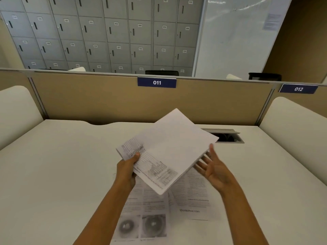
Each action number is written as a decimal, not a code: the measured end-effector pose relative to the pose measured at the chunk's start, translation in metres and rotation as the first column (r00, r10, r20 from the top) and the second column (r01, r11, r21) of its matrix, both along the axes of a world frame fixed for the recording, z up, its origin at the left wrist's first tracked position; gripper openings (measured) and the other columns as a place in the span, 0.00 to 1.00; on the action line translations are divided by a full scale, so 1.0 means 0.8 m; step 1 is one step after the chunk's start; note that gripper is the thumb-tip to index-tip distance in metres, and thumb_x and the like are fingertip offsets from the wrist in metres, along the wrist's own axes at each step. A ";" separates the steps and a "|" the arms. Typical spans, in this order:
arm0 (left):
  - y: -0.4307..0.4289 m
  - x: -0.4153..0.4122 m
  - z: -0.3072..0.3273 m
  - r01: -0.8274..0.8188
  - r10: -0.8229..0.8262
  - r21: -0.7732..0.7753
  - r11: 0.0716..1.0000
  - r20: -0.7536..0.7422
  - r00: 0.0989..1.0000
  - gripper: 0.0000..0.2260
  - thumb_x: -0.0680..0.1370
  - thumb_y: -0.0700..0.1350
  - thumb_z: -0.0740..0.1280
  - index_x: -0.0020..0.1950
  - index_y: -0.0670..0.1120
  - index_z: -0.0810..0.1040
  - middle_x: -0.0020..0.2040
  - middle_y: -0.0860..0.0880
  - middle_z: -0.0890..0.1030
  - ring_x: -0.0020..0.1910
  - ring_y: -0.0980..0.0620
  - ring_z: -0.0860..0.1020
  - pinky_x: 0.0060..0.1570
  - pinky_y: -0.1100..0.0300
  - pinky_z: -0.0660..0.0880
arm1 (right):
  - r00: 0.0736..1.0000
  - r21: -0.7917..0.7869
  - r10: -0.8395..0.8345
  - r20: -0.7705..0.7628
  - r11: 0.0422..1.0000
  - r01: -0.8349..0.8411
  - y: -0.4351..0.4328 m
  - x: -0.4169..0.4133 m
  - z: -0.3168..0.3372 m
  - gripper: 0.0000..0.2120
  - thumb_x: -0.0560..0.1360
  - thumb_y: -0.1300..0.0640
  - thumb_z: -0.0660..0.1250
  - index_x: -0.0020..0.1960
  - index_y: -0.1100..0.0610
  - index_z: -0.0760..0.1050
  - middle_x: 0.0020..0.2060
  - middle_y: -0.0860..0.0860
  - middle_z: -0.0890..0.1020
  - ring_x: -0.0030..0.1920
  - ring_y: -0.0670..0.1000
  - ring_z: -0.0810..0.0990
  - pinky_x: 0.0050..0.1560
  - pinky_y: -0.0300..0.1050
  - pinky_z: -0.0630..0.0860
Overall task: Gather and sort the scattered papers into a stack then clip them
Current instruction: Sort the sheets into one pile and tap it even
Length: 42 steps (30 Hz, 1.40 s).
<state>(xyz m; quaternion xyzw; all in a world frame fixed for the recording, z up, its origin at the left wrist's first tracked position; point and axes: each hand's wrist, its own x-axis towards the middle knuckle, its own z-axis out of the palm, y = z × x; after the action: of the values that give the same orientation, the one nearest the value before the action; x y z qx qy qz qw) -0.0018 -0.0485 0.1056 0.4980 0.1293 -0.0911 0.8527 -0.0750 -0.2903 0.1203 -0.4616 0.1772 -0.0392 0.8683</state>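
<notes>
My left hand (126, 169) grips the near-left corner of a bundle of white papers (169, 147), which it holds tilted above the desk. The top sheet is blank and a printed sheet sticks out beneath it. My right hand (211, 167) is spread open beside the bundle's right edge, palm toward it, with the thumb tip at the edge. Flat on the desk under the bundle lie a sheet with two round grey pictures (141, 220) and a text sheet with a web address (194, 197). No clip is visible.
The white desk (62, 165) has a tan partition (88, 99) at the back marked 011. An open cable hatch (228, 137) sits in the desk at the back right. Cream side dividers stand at left and right. Grey lockers lie beyond.
</notes>
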 end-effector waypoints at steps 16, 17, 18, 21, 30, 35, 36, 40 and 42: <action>0.056 -0.001 0.006 0.504 -0.582 0.444 0.741 0.049 0.811 0.12 0.75 0.43 0.66 0.58 0.45 0.77 0.51 0.44 0.84 0.50 0.44 0.82 0.43 0.57 0.79 | 0.985 -0.250 0.127 -0.120 0.956 -0.154 0.019 0.009 -0.003 0.19 0.70 0.68 0.69 0.60 0.65 0.74 0.53 0.63 0.81 0.50 0.62 0.82 0.45 0.51 0.81; 0.057 0.001 0.006 0.527 -0.616 0.473 0.706 0.044 0.786 0.12 0.76 0.45 0.65 0.58 0.45 0.77 0.52 0.44 0.83 0.51 0.45 0.82 0.43 0.58 0.79 | 0.981 -0.279 0.142 -0.129 0.944 -0.173 0.017 0.009 -0.002 0.19 0.70 0.68 0.70 0.60 0.65 0.74 0.52 0.63 0.82 0.48 0.61 0.82 0.43 0.50 0.82; 0.053 0.004 0.007 0.526 -0.618 0.473 0.707 0.051 0.785 0.12 0.76 0.46 0.65 0.58 0.45 0.77 0.52 0.44 0.83 0.50 0.45 0.82 0.43 0.59 0.79 | 0.980 -0.301 0.150 -0.132 0.936 -0.184 0.018 0.009 0.000 0.18 0.69 0.68 0.70 0.59 0.64 0.75 0.52 0.62 0.82 0.47 0.60 0.83 0.42 0.50 0.82; 0.036 0.010 0.006 0.420 -0.523 0.449 0.789 0.132 0.842 0.14 0.75 0.47 0.67 0.58 0.44 0.76 0.53 0.44 0.83 0.48 0.46 0.83 0.43 0.57 0.80 | 0.985 -0.358 0.126 -0.119 0.920 -0.161 0.026 0.011 0.002 0.20 0.69 0.68 0.71 0.59 0.62 0.74 0.53 0.62 0.82 0.50 0.61 0.81 0.48 0.54 0.81; -0.018 -0.002 -0.013 -0.060 -0.234 0.545 0.836 0.455 0.859 0.18 0.74 0.53 0.64 0.61 0.48 0.72 0.54 0.49 0.80 0.49 0.47 0.80 0.49 0.52 0.79 | 0.975 -0.570 -0.201 0.097 0.791 0.220 0.061 0.013 -0.016 0.14 0.72 0.58 0.70 0.57 0.55 0.73 0.49 0.54 0.81 0.48 0.54 0.81 0.42 0.43 0.78; -0.032 -0.005 -0.017 -0.152 -0.167 0.542 0.826 0.495 0.853 0.12 0.78 0.45 0.62 0.61 0.50 0.69 0.53 0.55 0.77 0.47 0.55 0.78 0.43 0.69 0.76 | 0.953 -0.590 -0.255 0.165 0.749 0.302 0.069 0.019 -0.028 0.18 0.73 0.57 0.70 0.61 0.59 0.72 0.50 0.55 0.80 0.49 0.55 0.79 0.46 0.43 0.79; -0.032 -0.006 -0.021 -0.148 -0.166 0.546 0.825 0.485 0.859 0.13 0.78 0.44 0.62 0.62 0.49 0.69 0.54 0.53 0.77 0.47 0.55 0.78 0.45 0.67 0.76 | 0.955 -0.589 -0.251 0.158 0.752 0.295 0.069 0.020 -0.034 0.18 0.72 0.57 0.70 0.61 0.59 0.72 0.50 0.54 0.80 0.50 0.55 0.79 0.46 0.43 0.79; -0.020 -0.009 -0.036 -0.106 -0.176 0.568 0.816 0.419 0.891 0.19 0.73 0.52 0.66 0.62 0.48 0.69 0.55 0.51 0.77 0.49 0.52 0.77 0.51 0.56 0.75 | 0.978 -0.583 -0.186 0.091 0.786 0.204 0.061 0.019 -0.057 0.18 0.70 0.54 0.72 0.57 0.58 0.75 0.49 0.54 0.81 0.50 0.54 0.80 0.42 0.39 0.77; -0.014 -0.006 -0.038 -0.077 -0.192 0.574 0.815 0.394 0.899 0.21 0.69 0.55 0.64 0.61 0.50 0.70 0.54 0.51 0.78 0.47 0.52 0.78 0.50 0.53 0.76 | 0.985 -0.580 -0.160 0.058 0.798 0.164 0.056 0.018 -0.063 0.18 0.70 0.53 0.73 0.57 0.59 0.76 0.49 0.56 0.82 0.50 0.55 0.81 0.42 0.40 0.77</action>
<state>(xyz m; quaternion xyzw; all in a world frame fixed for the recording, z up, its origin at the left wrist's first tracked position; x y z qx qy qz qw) -0.0063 -0.0598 0.0749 0.7434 -0.0582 0.0392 0.6652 -0.0604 -0.2452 0.0698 -0.6884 0.1925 -0.1669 0.6791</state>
